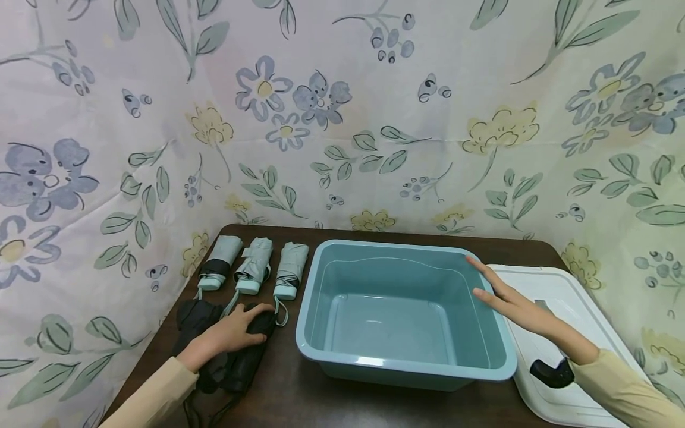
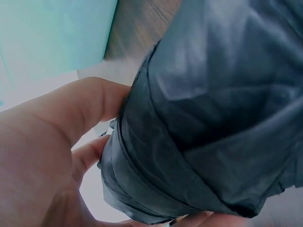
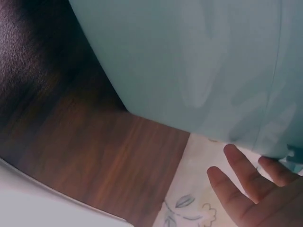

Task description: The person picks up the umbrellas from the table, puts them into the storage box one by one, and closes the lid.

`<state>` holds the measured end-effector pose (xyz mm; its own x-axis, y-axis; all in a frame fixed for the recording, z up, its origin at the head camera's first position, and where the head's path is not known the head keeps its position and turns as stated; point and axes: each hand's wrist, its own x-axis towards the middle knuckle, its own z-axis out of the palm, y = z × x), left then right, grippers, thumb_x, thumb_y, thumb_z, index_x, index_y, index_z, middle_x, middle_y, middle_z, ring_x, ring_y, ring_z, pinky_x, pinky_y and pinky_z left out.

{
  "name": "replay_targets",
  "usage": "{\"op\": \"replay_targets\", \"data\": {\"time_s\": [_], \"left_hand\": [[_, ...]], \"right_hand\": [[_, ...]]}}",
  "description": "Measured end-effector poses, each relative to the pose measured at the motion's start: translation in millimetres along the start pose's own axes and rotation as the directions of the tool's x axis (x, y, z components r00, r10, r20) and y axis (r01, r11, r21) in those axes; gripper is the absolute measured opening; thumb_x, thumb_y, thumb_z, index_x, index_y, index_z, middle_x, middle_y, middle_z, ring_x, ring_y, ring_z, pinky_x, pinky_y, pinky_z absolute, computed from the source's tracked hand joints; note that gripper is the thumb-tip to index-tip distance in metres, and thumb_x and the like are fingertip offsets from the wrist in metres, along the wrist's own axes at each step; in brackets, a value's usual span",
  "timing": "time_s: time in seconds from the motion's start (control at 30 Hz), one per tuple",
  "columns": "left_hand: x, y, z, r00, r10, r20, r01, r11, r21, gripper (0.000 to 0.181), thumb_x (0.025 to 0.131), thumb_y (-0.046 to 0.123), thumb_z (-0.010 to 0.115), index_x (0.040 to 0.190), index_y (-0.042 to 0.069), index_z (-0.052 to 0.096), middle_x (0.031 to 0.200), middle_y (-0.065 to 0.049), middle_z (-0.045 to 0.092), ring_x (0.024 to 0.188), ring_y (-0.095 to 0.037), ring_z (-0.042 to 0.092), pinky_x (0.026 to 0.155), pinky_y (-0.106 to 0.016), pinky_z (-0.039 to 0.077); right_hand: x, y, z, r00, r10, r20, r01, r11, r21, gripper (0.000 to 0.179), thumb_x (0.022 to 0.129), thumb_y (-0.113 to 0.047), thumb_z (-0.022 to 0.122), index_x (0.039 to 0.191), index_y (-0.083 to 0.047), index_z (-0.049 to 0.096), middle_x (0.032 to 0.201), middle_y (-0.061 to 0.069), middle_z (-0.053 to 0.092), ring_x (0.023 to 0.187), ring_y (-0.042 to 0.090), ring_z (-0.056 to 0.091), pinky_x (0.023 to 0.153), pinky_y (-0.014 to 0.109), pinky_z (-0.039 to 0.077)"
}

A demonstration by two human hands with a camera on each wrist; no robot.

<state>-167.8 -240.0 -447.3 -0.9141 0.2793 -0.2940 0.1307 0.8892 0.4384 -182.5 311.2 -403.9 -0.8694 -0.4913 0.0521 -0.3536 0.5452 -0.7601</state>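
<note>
The left hand point(image 1: 231, 331) curls its fingers round a folded black umbrella point(image 1: 247, 364), while the right hand point(image 1: 516, 306), fingers extended and empty, lies at the blue tub point(image 1: 407, 364), perhaps steadying it.

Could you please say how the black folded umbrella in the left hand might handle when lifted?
The black folded umbrella is probably fairly stiff, as its fabric is wrapped into a compact bundle. That smooth, shiny fabric may slip a little in the left hand. Its rounded shape suggests it could roll.
</note>
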Motion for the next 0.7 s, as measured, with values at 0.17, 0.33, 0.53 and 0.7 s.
{"op": "replay_targets", "data": {"time_s": [0.17,0.33,0.53,0.7], "left_hand": [[-1.6,-0.6,-2.6,1.0,0.016,-0.012,-0.016,1.0,-0.012,0.057,0.081,0.029,0.069,0.133,0.023,0.045,0.116,-0.03,0.041,0.076,-0.031,0.054,0.062,-0.046,0.043],[-5.7,-1.1,-5.7,0.998,0.056,-0.014,-0.056,0.997,-0.051,0.057,0.083,0.031,0.068,0.133,0.022,0.044,0.115,-0.027,0.042,0.087,-0.033,0.053,0.067,-0.047,0.044],[-5.4,-1.7,-14.7,0.991,0.129,-0.049,-0.132,0.988,-0.081,0.056,0.086,0.034,0.065,0.135,0.02,0.042,0.12,-0.024,0.044,0.102,-0.034,0.048,0.073,-0.046,0.043],[-6.2,-0.8,-26.0,0.982,0.168,-0.083,-0.173,0.982,-0.069,0.058,0.086,0.039,0.063,0.136,0.02,0.04,0.125,-0.023,0.046,0.11,-0.039,0.047,0.075,-0.048,0.044]], "right_hand": [[0.0,2,0,1.0,0.005,-0.005,-0.005,1.0,-0.013,0.065,0.099,-0.017,0.041,0.15,-0.028,0.001,0.156,0.01,-0.001,0.135,0.049,0.013,0.088,0.075,0.024],[-0.9,0,0,1.0,0.016,-0.019,-0.017,0.999,-0.033,0.064,0.099,-0.018,0.042,0.15,-0.029,0.004,0.156,0.01,0.002,0.135,0.047,0.014,0.089,0.075,0.023],[-1.9,-6,-2,0.997,0.003,-0.074,-0.012,0.992,-0.123,0.065,0.096,-0.02,0.049,0.15,-0.027,0.013,0.155,0.011,0.006,0.137,0.045,0.011,0.089,0.076,0.019],[-3.8,-12,-6,0.994,-0.018,-0.11,-0.016,0.954,-0.298,0.065,0.094,-0.026,0.053,0.149,-0.026,0.019,0.156,0.007,0.004,0.135,0.047,0.017,0.084,0.075,0.027]]}}
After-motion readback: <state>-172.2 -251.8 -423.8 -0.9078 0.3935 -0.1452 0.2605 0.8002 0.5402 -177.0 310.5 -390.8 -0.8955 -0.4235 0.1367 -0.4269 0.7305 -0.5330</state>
